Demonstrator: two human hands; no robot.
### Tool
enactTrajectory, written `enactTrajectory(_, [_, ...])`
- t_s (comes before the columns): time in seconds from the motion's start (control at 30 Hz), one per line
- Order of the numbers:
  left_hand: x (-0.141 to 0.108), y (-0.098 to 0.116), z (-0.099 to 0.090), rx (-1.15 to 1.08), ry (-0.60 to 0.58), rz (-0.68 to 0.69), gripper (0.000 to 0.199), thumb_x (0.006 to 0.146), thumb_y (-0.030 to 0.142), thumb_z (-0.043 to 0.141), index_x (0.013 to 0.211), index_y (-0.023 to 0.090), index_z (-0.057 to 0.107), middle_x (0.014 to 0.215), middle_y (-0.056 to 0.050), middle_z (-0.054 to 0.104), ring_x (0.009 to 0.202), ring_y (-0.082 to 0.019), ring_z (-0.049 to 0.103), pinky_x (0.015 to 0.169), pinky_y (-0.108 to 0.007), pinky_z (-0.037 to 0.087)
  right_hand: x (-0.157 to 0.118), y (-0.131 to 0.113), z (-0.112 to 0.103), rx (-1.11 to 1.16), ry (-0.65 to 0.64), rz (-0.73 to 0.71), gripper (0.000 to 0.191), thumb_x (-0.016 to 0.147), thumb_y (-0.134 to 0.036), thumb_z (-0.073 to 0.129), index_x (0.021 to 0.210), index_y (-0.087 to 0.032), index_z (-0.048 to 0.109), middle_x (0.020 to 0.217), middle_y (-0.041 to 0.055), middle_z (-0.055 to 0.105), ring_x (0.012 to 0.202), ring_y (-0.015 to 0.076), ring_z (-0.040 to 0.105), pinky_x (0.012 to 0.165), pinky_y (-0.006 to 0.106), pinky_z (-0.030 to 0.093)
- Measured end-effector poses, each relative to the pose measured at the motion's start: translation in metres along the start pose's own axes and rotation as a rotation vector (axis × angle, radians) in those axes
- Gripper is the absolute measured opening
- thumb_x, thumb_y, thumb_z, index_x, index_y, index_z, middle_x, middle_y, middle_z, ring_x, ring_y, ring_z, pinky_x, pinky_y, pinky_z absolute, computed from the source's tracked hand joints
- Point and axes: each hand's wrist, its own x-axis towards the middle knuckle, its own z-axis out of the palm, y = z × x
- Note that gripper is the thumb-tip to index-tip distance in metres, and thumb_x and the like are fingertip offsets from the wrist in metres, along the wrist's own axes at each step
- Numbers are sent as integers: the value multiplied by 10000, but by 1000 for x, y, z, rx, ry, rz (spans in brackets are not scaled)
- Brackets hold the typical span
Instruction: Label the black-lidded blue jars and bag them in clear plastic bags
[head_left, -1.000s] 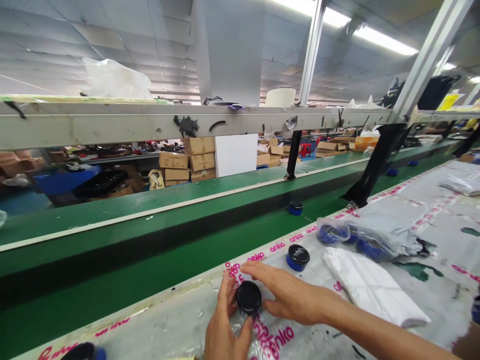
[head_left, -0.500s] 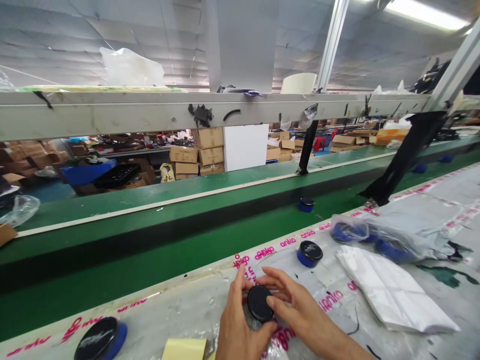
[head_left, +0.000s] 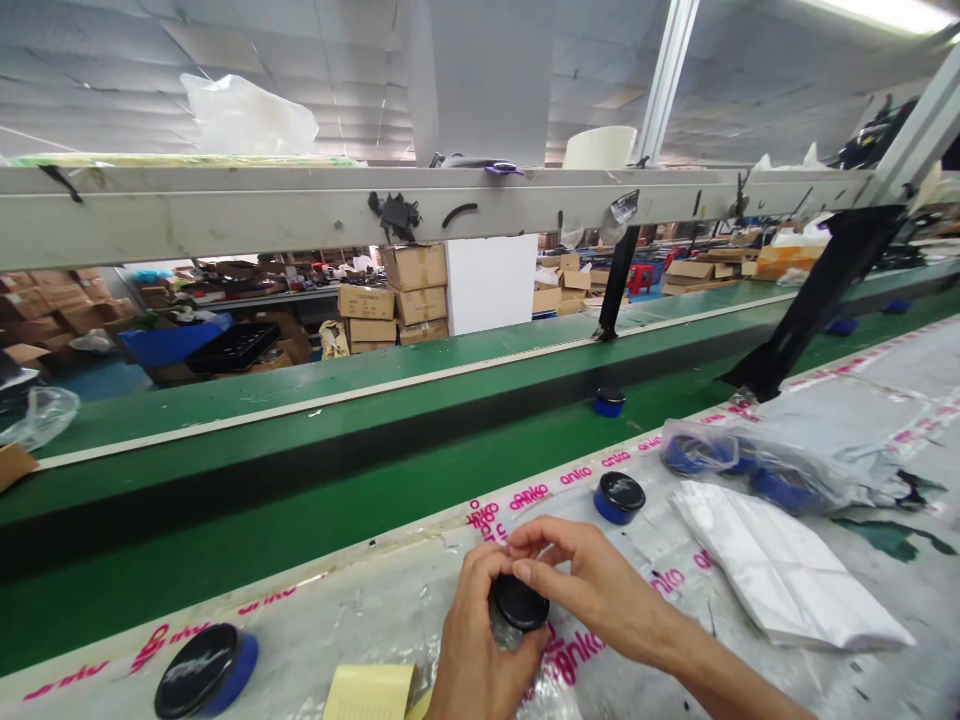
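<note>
lying near right hand [head_left: 585, 578]: black-topped container [head_left: 619, 497], white bundle [head_left: 787, 570]

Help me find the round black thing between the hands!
Find the long green belt, then the plastic-covered table in front. There, the left hand and right hand meet at the round black thing. Unlike the black-topped blue pieces nearby, hands surround it.

Round black disc [head_left: 523, 606], flat face up, far edge hidden, between left fingers [head_left: 529, 656].
</note>
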Motion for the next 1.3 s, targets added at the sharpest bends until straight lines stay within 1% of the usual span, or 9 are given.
enactTrajectory(0.2, [-1,-2,-1,83,-5,14,450,617,24,646,1012,237,607,1212,-60,623,1167,-280,598,1014,-445,493,1,5,0,-61,-9,-12,136,889,-285,639,786,-201,671,790,-3,697,752,165,633,660,262,488])
enactTrajectory(0.33, [-5,-5,1,126,-19,50,532,657,41,650,1143,246,589,1242,-66,621,1201,-281,586,1022,-449,501,-1,6,1,-94,36,-91,143,926,-259,569,806,-214,631,867,2,667,805,164,627,682,261,491])
enactTrajectory(0.47, [-11,-14,3,199,-94,53,865,660,59,684,1448,266,395,1480,-97,486,1374,-308,461,1130,-516,420,-7,6,7,-41,155,-101,189,963,-309,520,820,-224,612,986,18,669,873,167,624,690,253,488])
enactTrajectory(0.63, [-18,-19,6,239,-234,90,1030,648,41,654,1561,248,223,1574,-111,390,1437,-324,389,1172,-544,370,-16,14,10,-8,251,-29,247,959,-397,516,808,-220,601,1031,35,669,864,180,616,652,257,477])
enactTrajectory(0.8, [-21,-19,7,158,-156,-60,1073,690,72,622,1589,273,72,1517,-97,480,1368,-307,491,1130,-535,421,-21,22,1,14,348,17,296,935,-480,537,819,-222,621,1154,62,662,969,227,612,738,311,509])
enactTrajectory(1.03, [-10,-17,-4,107,-252,-197,1008,616,42,625,1540,266,291,1405,-87,592,1295,-309,557,1120,-479,428,-40,31,-5,252,371,251,388,801,-598,670,828,-211,687,1123,70,700,644,164,583,697,364,533])
enactTrajectory(1.13, [-4,-12,-4,141,-205,-228,861,581,67,701,1396,235,478,1295,-84,640,1205,-313,600,1074,-468,457,-49,38,0,315,343,315,399,783,-609,683,855,-217,704,1013,52,715,583,154,557,677,364,524])
enactTrajectory(1.2, [-3,-8,-2,161,-143,-182,730,572,75,728,1266,229,564,1251,-77,635,1169,-306,603,1036,-453,478,-52,42,5,307,315,319,389,797,-613,669,823,-226,701,885,39,714,676,205,619,760,387,529])
enactTrajectory(1.3, [-4,-3,1,165,-84,-124,585,597,82,739,1144,233,597,1169,-63,628,1083,-282,619,949,-421,516,-52,44,12,262,283,269,401,804,-607,664,656,-235,640,793,62,706,1134,327,608,999,442,456])
